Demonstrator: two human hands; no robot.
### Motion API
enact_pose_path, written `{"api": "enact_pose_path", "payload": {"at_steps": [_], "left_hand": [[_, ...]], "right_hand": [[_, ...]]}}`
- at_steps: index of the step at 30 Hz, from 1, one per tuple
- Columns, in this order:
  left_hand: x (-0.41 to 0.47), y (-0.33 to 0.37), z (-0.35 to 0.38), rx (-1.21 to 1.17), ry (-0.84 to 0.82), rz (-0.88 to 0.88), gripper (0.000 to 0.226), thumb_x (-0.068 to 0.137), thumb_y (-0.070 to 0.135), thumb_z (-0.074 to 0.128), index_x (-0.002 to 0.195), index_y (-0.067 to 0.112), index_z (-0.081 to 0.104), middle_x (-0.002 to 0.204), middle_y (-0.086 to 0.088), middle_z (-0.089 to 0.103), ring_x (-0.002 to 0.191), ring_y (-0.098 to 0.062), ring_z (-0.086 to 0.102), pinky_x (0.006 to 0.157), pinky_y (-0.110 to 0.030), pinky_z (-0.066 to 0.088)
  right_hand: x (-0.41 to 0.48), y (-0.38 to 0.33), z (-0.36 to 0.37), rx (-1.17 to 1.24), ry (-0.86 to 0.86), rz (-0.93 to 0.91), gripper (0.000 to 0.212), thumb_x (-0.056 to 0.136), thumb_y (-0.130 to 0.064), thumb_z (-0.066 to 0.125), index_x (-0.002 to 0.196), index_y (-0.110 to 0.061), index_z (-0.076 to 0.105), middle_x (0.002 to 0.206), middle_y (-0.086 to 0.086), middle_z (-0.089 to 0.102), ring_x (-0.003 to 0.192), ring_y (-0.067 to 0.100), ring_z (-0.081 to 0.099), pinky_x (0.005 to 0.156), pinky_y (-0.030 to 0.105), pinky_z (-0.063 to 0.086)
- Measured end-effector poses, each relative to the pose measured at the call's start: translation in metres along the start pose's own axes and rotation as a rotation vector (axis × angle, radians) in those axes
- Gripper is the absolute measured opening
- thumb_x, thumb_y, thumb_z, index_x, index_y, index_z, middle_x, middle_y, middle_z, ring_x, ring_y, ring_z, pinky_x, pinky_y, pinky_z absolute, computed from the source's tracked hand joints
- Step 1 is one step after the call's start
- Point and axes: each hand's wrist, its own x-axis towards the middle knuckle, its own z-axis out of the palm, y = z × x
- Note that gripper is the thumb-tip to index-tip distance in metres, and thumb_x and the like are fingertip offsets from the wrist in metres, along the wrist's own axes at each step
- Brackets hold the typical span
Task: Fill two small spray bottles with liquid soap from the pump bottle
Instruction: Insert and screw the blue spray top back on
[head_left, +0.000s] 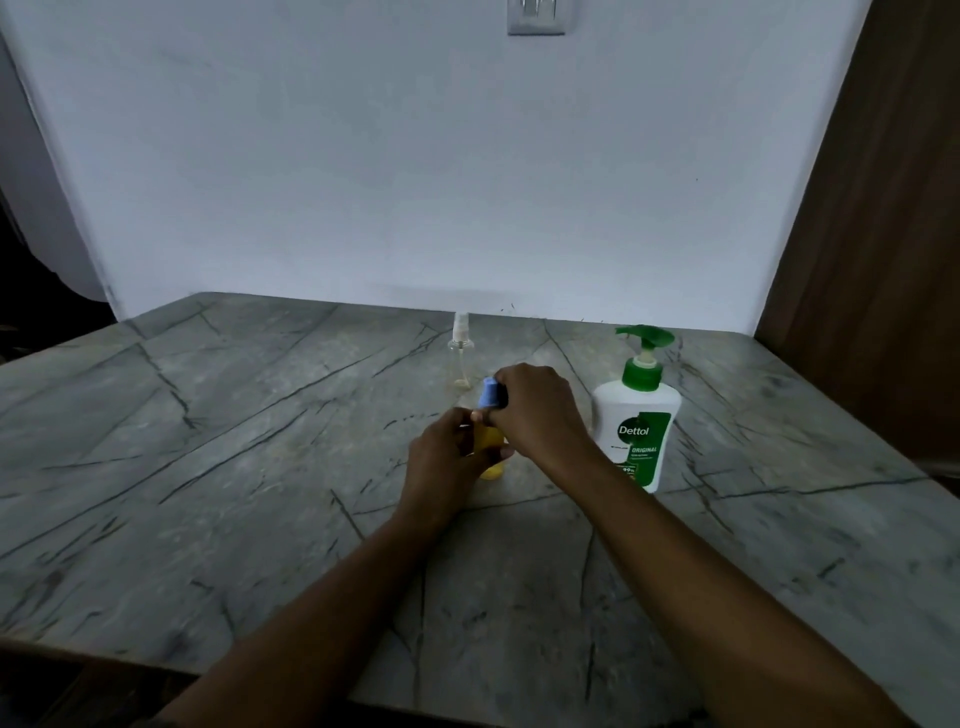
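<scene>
A small yellow spray bottle stands on the marble table at the centre. My left hand grips its body from the left. Over its top, my right hand pinches the blue spray cap. Behind them stands a second small spray bottle, clear with a white sprayer, untouched. The white pump bottle with a green pump head stands just right of my right hand, upright.
A white wall runs along the table's far edge. A brown wooden panel rises at the right. The table's front edge crosses the lower left.
</scene>
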Motion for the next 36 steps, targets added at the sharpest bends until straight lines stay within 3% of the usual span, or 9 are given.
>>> {"api": "enact_pose_path", "payload": {"at_steps": [6, 10, 14, 20, 24, 28, 32, 36], "left_hand": [[-0.002, 0.004, -0.006, 0.054, -0.071, 0.002, 0.045, 0.078, 0.028, 0.069, 0.118, 0.018, 0.052, 0.113, -0.005, 0.065, 0.097, -0.015, 0.061, 0.078, -0.024, 0.045], [0.003, 0.002, -0.014, 0.275, -0.209, -0.004, 0.068, 0.073, 0.037, 0.074, 0.131, 0.021, 0.045, 0.132, -0.004, 0.052, 0.118, -0.021, 0.048, 0.093, -0.032, 0.038], [0.01, -0.009, -0.029, 0.36, -0.098, -0.034, 0.059, 0.08, 0.035, 0.068, 0.133, 0.023, 0.043, 0.132, -0.005, 0.051, 0.118, -0.021, 0.047, 0.094, -0.032, 0.037], [0.015, -0.031, -0.029, 0.575, -0.194, -0.066, 0.054, 0.086, 0.042, 0.056, 0.136, 0.028, 0.039, 0.142, -0.004, 0.041, 0.13, -0.022, 0.036, 0.107, -0.044, 0.029], [0.018, -0.035, -0.027, 0.6, -0.19, -0.056, 0.052, 0.086, 0.043, 0.056, 0.134, 0.028, 0.041, 0.141, -0.004, 0.042, 0.129, -0.021, 0.036, 0.108, -0.042, 0.029], [0.023, -0.035, -0.031, 0.625, -0.218, -0.064, 0.057, 0.086, 0.049, 0.054, 0.136, 0.024, 0.039, 0.144, -0.003, 0.037, 0.132, -0.02, 0.032, 0.108, -0.04, 0.029], [0.033, -0.038, -0.035, 0.67, -0.239, -0.056, 0.061, 0.088, 0.054, 0.046, 0.139, 0.022, 0.033, 0.148, -0.004, 0.03, 0.136, -0.022, 0.026, 0.111, -0.041, 0.024], [0.039, -0.041, -0.034, 0.75, -0.275, -0.037, 0.064, 0.091, 0.058, 0.033, 0.144, 0.025, 0.023, 0.153, -0.003, 0.019, 0.14, -0.022, 0.016, 0.112, -0.044, 0.014]], "right_hand": [[-0.01, -0.001, 0.005, 0.068, -0.021, 0.055, 0.04, 0.089, -0.031, 0.064, 0.123, -0.013, 0.056, 0.115, 0.005, 0.06, 0.104, 0.017, 0.057, 0.076, 0.02, 0.035], [-0.017, 0.007, 0.008, 0.228, -0.143, 0.155, 0.051, 0.082, -0.036, 0.071, 0.124, -0.014, 0.051, 0.116, 0.007, 0.059, 0.103, 0.02, 0.057, 0.076, 0.025, 0.039], [-0.029, 0.015, 0.014, 0.405, -0.268, 0.259, 0.062, 0.074, -0.035, 0.078, 0.124, -0.015, 0.048, 0.117, 0.005, 0.06, 0.103, 0.019, 0.057, 0.079, 0.025, 0.042], [-0.027, 0.012, 0.033, 0.401, -0.193, 0.328, 0.052, 0.074, -0.036, 0.078, 0.114, -0.015, 0.052, 0.11, 0.002, 0.063, 0.097, 0.016, 0.058, 0.085, 0.03, 0.047], [-0.016, 0.007, 0.045, 0.427, -0.137, 0.319, 0.043, 0.077, -0.038, 0.076, 0.107, -0.015, 0.055, 0.102, -0.001, 0.062, 0.093, 0.014, 0.057, 0.08, 0.025, 0.042], [-0.002, 0.011, 0.049, 0.445, -0.132, 0.324, 0.037, 0.078, -0.027, 0.076, 0.108, -0.013, 0.059, 0.103, 0.002, 0.064, 0.096, 0.017, 0.058, 0.079, 0.023, 0.038], [0.019, 0.026, 0.049, 0.487, -0.119, 0.411, 0.049, 0.078, -0.019, 0.076, 0.117, -0.01, 0.048, 0.101, 0.001, 0.055, 0.091, 0.016, 0.052, 0.077, 0.026, 0.039], [0.045, 0.037, 0.059, 0.432, -0.098, 0.436, 0.04, 0.08, -0.018, 0.074, 0.112, -0.008, 0.054, 0.107, 0.007, 0.061, 0.091, 0.02, 0.054, 0.072, 0.025, 0.035]]}}
